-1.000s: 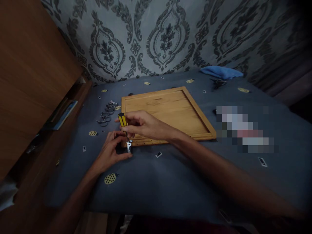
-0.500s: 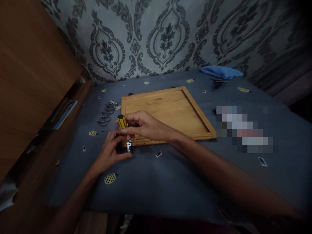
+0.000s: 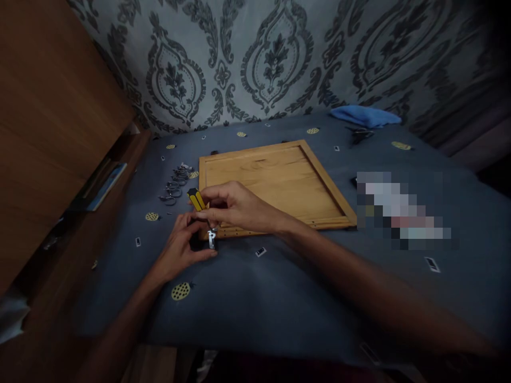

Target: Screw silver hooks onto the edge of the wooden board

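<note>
A wooden panel (image 3: 279, 181) with a raised frame lies flat on a dark blue patterned cloth (image 3: 247, 298). At its near left corner my right hand (image 3: 233, 206) grips a yellow-and-black screwdriver (image 3: 196, 199), the tip pointing down onto a small silver metal bracket (image 3: 211, 238). My left hand (image 3: 181, 249) pinches that bracket against the panel's edge, fingers closed around it. The screwdriver shaft is mostly hidden by my fingers.
Several metal hooks or rings (image 3: 173, 186) lie left of the panel. A blue cloth (image 3: 365, 115) and a dark tool (image 3: 359, 135) sit at the far right. A wooden cabinet (image 3: 51, 122) stands on the left, patterned wallpaper behind. A blurred patch lies right of the panel.
The screwdriver handle has tipped further left and lower while my right hand turns it. My left hand stays on the bracket.
</note>
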